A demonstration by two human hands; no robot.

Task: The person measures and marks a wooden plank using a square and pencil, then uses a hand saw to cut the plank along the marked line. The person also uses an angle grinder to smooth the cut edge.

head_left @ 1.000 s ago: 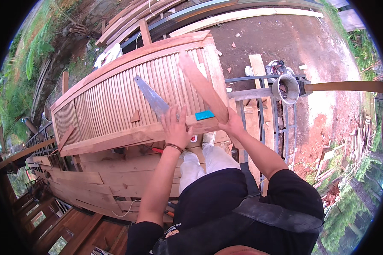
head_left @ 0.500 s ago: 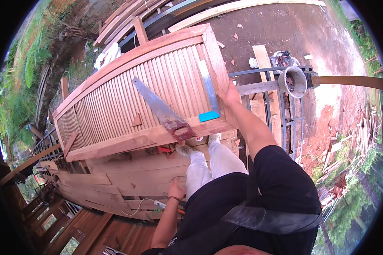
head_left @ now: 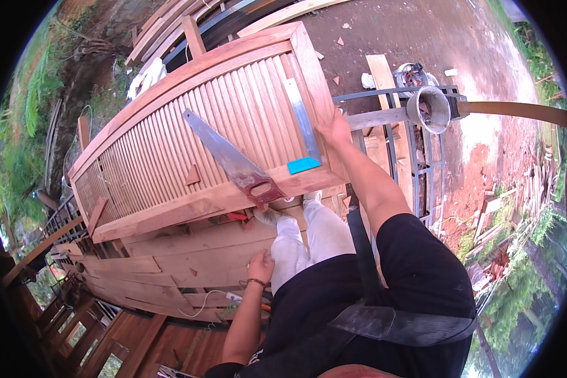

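Observation:
A louvered wooden door (head_left: 305,69) lies across the middle at about waist height. My right hand (head_left: 335,131) grips its right-hand edge, thumb on top and the other fingers mostly hidden. On the slats lies a handsaw (head_left: 223,151), its reddish-brown handle on the near frame rail. A try square (head_left: 303,123) with a blue stock rests to the right of the saw, close to my right hand. My left hand (head_left: 261,267) hangs beside my left thigh, loosely curled with a gap at the thumb, apparently holding nothing.
A triangular offcut (head_left: 193,175) and a wood strip (head_left: 97,215) lie on the door. Right of it stand a bucket (head_left: 429,110) and a dark metal frame (head_left: 420,170). Long boards (head_left: 277,19) are stacked beyond. A white cable (head_left: 203,304) runs over planks on the left.
The whole view has shifted slightly, so the door and tools sit a little higher and further left. My left hand is a bit higher. My right hand keeps its grip on the door edge.

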